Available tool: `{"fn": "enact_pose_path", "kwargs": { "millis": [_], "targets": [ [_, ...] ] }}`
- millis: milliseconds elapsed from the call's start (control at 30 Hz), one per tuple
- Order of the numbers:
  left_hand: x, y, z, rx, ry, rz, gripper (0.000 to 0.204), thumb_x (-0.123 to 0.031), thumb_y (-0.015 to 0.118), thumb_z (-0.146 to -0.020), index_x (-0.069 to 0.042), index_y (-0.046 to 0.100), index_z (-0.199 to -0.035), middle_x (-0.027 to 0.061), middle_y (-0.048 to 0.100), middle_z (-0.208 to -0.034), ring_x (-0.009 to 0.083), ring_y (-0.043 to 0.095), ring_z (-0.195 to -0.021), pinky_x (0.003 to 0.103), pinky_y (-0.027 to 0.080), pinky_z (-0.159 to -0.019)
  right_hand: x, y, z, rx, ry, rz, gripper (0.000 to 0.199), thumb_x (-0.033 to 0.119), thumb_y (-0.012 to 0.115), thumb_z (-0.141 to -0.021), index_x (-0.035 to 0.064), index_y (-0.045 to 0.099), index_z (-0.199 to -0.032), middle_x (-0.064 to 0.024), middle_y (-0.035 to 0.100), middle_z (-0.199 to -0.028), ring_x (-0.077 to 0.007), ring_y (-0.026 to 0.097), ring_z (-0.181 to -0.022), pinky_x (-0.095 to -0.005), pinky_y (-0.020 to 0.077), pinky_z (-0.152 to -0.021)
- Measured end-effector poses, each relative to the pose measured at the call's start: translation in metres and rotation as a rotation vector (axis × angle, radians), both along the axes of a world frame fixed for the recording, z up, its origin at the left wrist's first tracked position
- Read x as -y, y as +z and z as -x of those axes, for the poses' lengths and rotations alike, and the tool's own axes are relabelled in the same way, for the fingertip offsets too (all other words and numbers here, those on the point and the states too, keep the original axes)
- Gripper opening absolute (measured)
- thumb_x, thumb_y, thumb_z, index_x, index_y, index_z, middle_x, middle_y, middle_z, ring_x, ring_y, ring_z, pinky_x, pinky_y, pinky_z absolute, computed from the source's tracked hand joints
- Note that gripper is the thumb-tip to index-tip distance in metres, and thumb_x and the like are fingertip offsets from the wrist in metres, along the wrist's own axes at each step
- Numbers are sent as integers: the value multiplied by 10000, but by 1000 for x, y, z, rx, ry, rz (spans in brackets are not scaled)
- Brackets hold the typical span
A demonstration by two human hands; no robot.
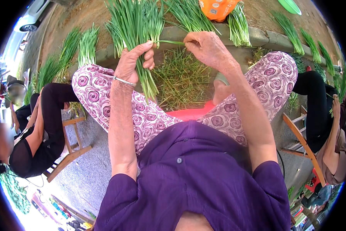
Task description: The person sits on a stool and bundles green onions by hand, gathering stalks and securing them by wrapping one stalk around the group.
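Note:
My left hand is wrapped round a bunch of garlic chives, its long green leaves pointing away from me and its pale cut ends hanging toward my lap. A single green blade stretches sideways from the bunch to my right hand, whose thumb and fingers pinch its end. Below and between both hands lies a heap of loose trimmed leaves on the ground, between my knees.
Several chive bundles rest along a stone kerb. An orange bag and a green basin are beyond. People sit close by on wooden chairs, one to my left, another person to my right. A red seat is under me.

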State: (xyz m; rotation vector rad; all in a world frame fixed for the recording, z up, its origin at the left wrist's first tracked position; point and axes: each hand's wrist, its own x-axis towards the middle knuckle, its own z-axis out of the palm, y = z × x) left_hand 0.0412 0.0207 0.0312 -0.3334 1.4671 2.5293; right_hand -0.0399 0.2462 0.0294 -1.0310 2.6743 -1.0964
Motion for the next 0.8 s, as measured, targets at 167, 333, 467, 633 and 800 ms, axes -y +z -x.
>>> {"fn": "enact_pose_path", "kwargs": {
  "millis": [167, 333, 467, 633, 800],
  "targets": [
    [-3, -6, 0, 34, -24, 30, 181, -134, 629, -890, 32, 597, -956, 5, 513, -625, 88, 450, -458, 254, 408, -476, 3, 2, -3, 7, 0, 58, 174, 105, 608, -820, 8, 653, -956, -143, 658, -766, -221, 606, -632, -331, 478, -616],
    [-15, -8, 2, 21, -42, -37, 183, -124, 680, -847, 34, 614, -912, 33, 563, -605, 125, 510, -445, 277, 431, -442, 10, 2, -10, 30, 6, 134, 189, 85, 608, -823, 14, 649, -994, -152, 667, -827, -231, 629, -694, -323, 488, -653],
    [-15, -11, 3, 38, -44, -77, 172, -123, 673, -853, 23, 613, -922, 50, 578, -634, 145, 533, -480, 284, 445, -455, 17, 5, -15, -17, 26, 212, 178, 68, 610, -824, 8, 645, -988, -140, 671, -840, -226, 640, -711, -315, 487, -646],
    [-23, -8, 4, 42, -10, -11, 168, -145, 674, -858, -1, 621, -927, 61, 603, -672, 167, 580, -534, 284, 472, -472, 17, 4, -17, -20, 55, 244, 179, 61, 619, -828, 10, 645, -998, -121, 673, -891, -207, 643, -730, -306, 490, -628],
    [-17, -20, 8, 91, 118, -38, 199, -219, 653, -887, -28, 613, -924, 43, 595, -696, 181, 614, -616, 300, 499, -529, 19, 9, -20, -45, -34, 301, 182, 61, 621, -825, 27, 642, -1003, -103, 660, -976, -209, 641, -716, -314, 498, -617]
  ]
}}
